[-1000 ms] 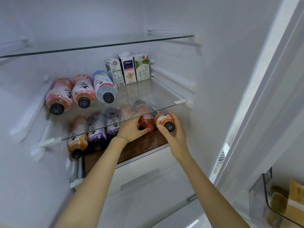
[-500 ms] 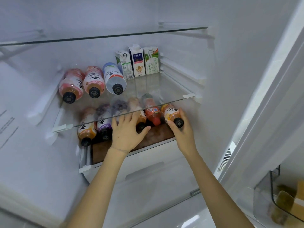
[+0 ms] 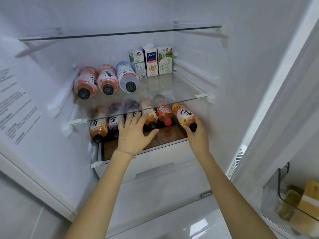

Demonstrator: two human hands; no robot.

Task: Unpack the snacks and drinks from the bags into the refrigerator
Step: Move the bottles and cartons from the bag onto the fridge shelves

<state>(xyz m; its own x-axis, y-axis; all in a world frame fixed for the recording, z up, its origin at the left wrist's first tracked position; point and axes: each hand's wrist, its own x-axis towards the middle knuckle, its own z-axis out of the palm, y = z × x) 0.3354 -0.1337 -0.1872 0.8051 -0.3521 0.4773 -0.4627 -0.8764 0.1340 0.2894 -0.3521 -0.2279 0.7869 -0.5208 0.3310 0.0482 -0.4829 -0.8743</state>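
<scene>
Reaching up from the bottom edge, two bare forearms stretch into the open refrigerator (image 3: 241, 75). Nearest on the right, a clear door bin (image 3: 269, 195) holds blurred yellow and brown packs (image 3: 307, 199). Past the wrists sits a white drawer (image 3: 155, 163), and above it the lowest shelf (image 3: 165, 137), brown like wood. It carries a row of six bottles lying on their sides, caps toward the person.

The left hand (image 3: 134, 137) lies flat, fingers spread and straight. It rests on the middle of the row, across a purple bottle (image 3: 114, 122) and a black-capped orange bottle (image 3: 151, 117), and grips neither. The right hand (image 3: 198, 137) is curled round the neck end of the end bottle (image 3: 183, 114), an orange one at the far right of the row. That bottle lies just beside a red-capped bottle (image 3: 164, 114), with its black cap poking out by the fingers. Whether it rests on the shelf or is lifted slightly I cannot tell. Another orange bottle (image 3: 98, 129) lies at the left end.

Above, the middle glass shelf (image 3: 186, 95) carries two pink bottles (image 3: 86, 81) and a pale blue-topped bottle (image 3: 127, 76), side by side on the left. Behind them three cartons (image 3: 151, 62) stand upright, touching one another, against the back wall. Higher up a bare upper glass shelf (image 3: 120, 33) crosses the compartment. A printed sheet (image 3: 15, 100) covers the left wall.
</scene>
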